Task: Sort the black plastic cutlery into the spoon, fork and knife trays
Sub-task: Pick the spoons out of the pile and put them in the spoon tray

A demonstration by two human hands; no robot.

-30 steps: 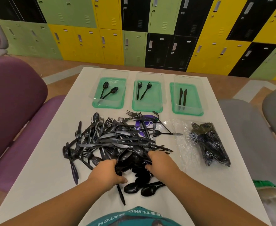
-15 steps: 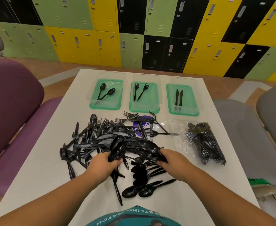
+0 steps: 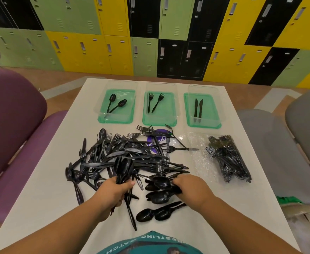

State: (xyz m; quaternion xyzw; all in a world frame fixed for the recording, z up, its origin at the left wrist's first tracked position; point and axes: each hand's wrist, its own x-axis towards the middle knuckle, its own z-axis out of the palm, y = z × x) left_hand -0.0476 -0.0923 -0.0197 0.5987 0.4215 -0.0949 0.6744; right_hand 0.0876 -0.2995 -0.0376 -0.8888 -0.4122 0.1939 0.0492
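Early | trays point(image 3: 159, 123) held two pieces each | pile point(image 3: 132, 156) unsorted | left hand point(image 3: 112, 191), right hand point(image 3: 192, 187): grip clamped on spoons point(image 3: 123, 167).

Coloured lockers point(image 3: 114, 52); purple chair point(image 3: 13, 116); grey chair point(image 3: 306, 129)

The left hand point(image 3: 114, 191) has lifted a bunch of spoons point(image 3: 123, 167), the right hand point(image 3: 191, 187) now grips other spoons point(image 3: 161, 182).
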